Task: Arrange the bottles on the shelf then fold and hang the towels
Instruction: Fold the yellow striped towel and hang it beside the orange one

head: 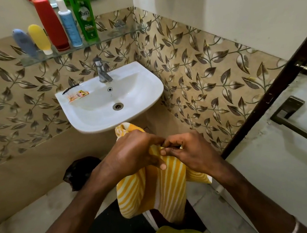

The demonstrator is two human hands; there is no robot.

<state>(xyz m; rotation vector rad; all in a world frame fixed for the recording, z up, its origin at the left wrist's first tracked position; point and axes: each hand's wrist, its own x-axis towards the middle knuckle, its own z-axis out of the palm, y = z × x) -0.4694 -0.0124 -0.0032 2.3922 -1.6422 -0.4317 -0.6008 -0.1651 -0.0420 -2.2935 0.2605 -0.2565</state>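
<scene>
I see my left hand and right hand pinching a yellow striped towel below the white washbasin

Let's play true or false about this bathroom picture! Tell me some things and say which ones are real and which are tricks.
1. Both hands hold the yellow striped towel. True: the left hand and right hand pinch its top edge.
2. The green bottle lies in the sink. False: it stands on the glass shelf.
3. The red bottle stands on the shelf. True.
4. Water runs from the tap. False: no water shows.
5. The yellow bottle stands beside the blue-grey bottle. True.
</scene>
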